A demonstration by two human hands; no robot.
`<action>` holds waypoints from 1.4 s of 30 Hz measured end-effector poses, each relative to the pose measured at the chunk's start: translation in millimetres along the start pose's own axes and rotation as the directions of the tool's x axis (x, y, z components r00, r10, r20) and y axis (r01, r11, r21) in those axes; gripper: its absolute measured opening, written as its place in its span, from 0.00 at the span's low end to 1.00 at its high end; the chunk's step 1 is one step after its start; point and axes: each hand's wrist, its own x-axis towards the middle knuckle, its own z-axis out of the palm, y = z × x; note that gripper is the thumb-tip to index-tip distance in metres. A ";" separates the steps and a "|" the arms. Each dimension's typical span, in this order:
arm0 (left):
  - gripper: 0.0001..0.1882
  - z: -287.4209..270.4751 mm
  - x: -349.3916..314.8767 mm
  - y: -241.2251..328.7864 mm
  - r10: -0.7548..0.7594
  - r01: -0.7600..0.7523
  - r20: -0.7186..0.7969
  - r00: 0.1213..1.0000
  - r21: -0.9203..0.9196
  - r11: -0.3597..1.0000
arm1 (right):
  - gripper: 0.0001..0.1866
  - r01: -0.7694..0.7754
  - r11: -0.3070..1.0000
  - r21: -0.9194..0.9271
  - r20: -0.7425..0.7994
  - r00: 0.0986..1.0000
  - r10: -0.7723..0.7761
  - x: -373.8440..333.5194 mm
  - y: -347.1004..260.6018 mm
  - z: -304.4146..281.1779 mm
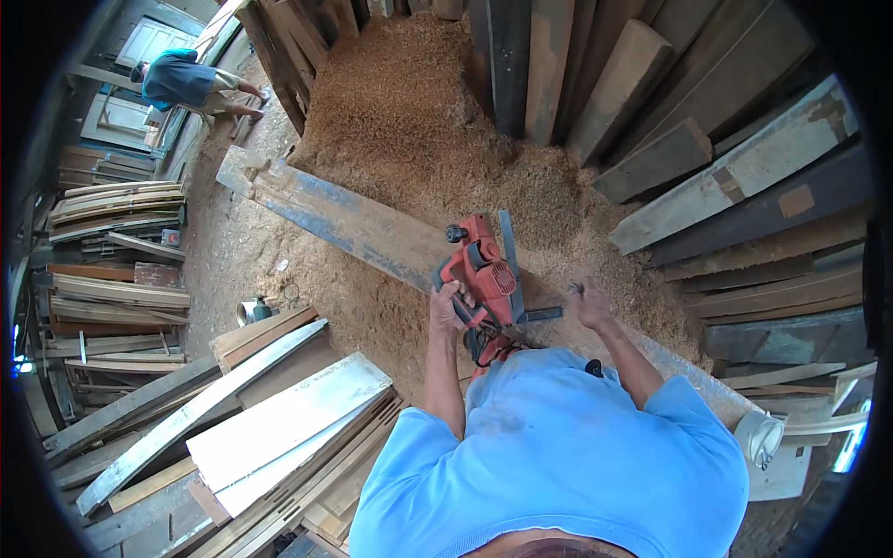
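Observation:
A red electric hand planer [493,277] with a black knob rests over a long, worn wooden board [349,223] with patches of blue-grey paint. My left hand [449,307] is closed around the planer's rear handle. A narrow grey metal strip [509,246] stands along the planer's right side. A short dark bar [541,314] sticks out toward my right hand [590,305]. That hand is apart from the planer, its fingers curled and pinched together; a small dark thing seems to show at the fingertips, too small to name.
Wood shavings [391,93] lie heaped beyond the board. Planks [735,177] lean along the right, and more boards [288,423] are stacked at the near left. A white bucket [759,435] stands by the board's right end. Another person [181,82] bends over at the far left.

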 end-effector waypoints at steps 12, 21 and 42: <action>0.13 -36.1 13.3 4.5 0.062 -0.053 -0.074 0.995 0.118 0.992 | 0.19 0.365 0.853 -0.373 0.366 0.903 -0.226 -21.2 -8.5 47.2; 0.15 -89.2 35.4 -9.7 0.152 -0.109 -0.292 0.944 0.157 0.982 | 0.18 0.211 0.927 -0.311 0.312 0.944 -0.110 -15.6 -6.4 43.3; 0.26 -138.8 83.7 25.0 0.390 -0.105 -0.387 0.835 0.583 0.805 | 0.19 -0.143 0.905 0.401 0.340 0.940 -0.002 3.1 -67.0 39.6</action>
